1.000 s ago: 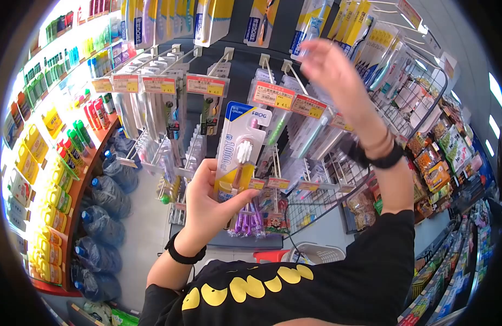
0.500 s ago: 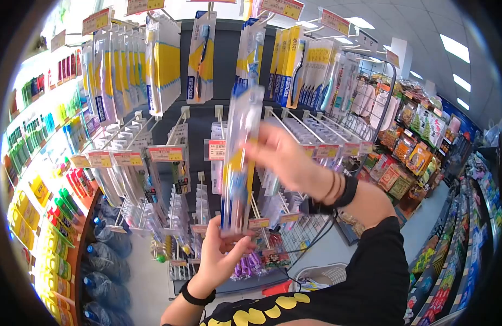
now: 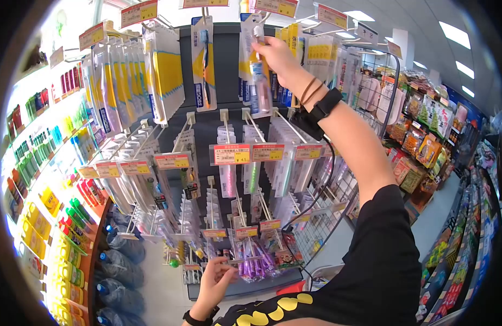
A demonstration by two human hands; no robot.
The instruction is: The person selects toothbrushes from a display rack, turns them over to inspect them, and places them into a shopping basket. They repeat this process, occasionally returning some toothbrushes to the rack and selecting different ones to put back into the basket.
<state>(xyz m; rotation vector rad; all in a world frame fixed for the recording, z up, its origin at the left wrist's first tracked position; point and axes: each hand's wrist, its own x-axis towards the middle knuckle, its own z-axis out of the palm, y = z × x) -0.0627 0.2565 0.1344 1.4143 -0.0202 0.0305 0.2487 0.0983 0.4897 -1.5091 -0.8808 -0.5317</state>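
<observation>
My right hand (image 3: pixel 279 58) is raised to the upper rack, its thumb and fingers pinched on a packaged toothbrush (image 3: pixel 258 89) near the top of the pack. That pack hangs upright at the hook, in front of other packs. To its left, another packaged toothbrush (image 3: pixel 204 65) with a dark blue head hangs alone in view. Low in front of the rack, my left hand (image 3: pixel 214 283) holds nothing; its fingers are loosely bent and apart. Below the raised hand, a pink toothbrush pack (image 3: pixel 227 179) and a green toothbrush pack (image 3: pixel 253 176) hang behind price tags (image 3: pixel 232 154).
Rows of hanging packs (image 3: pixel 165 76) flank both sides on protruding metal hooks. A cable (image 3: pixel 322 187) dangles by my right wrist. Large water bottles (image 3: pixel 120 266) stand on the floor at left, beside a shelf of yellow bottles (image 3: pixel 39 223). Snack bags (image 3: pixel 416 141) hang at right.
My right hand has carried the toothbrush pack up and away to the upper hook. My left hand has let go of the pack's lower end and dropped lower.
</observation>
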